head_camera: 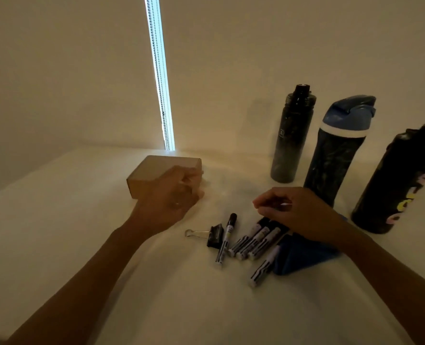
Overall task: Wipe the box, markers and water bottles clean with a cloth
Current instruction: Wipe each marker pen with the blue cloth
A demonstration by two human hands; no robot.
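Observation:
A small brown cardboard box [154,170] sits on the white table [82,220], and my left hand [171,195] grips its near right side. Several white markers with dark caps [253,240] lie in a loose row in front of me. My right hand [298,212] hovers over their capped ends with fingers loosely curled, holding nothing I can see. A blue cloth [303,255] lies crumpled under my right wrist, beside the markers. Three water bottles stand at the right: a dark grey one [291,138], a blue-lidded one [336,150] and a black one with coloured lettering [398,183].
A black binder clip [211,235] lies left of the markers. Pale blinds hang behind the table, with a bright gap and a bead chain [160,78] in it. The table's left edge runs past the box.

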